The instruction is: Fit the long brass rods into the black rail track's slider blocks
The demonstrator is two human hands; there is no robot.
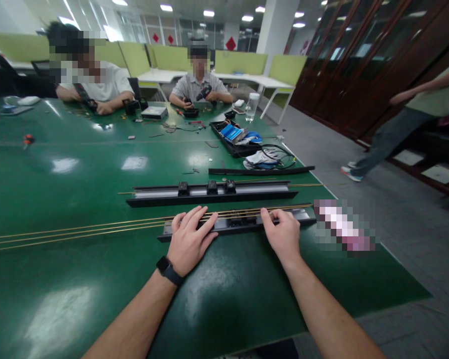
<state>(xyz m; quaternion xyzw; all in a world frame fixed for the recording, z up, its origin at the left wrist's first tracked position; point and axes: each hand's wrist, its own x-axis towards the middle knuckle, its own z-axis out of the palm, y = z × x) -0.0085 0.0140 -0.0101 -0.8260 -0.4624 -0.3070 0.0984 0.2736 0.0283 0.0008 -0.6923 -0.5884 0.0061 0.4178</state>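
A black metal channel [224, 230] with a silvery inside lies in front of me on the green table. Several thin brass rods [108, 224] run along it and stretch far out to the left. My left hand [190, 237], with a dark watch on the wrist, rests over the rods and the channel's left part, its fingers spread. Near the right end, my right hand [284, 232] is curled, thumb and fingers closed on the rods. Between the hands, small black blocks [243, 219] sit in the channel, partly hidden by the rods.
Beyond lies a second channel [164, 194] with black blocks, then a dark strip [262, 171]. A black tray [228, 142] holds blue items beside white gloves [264, 158]. Two people sit across the table [97, 289]; one holds a drill [204, 92]. Another person stands at right.
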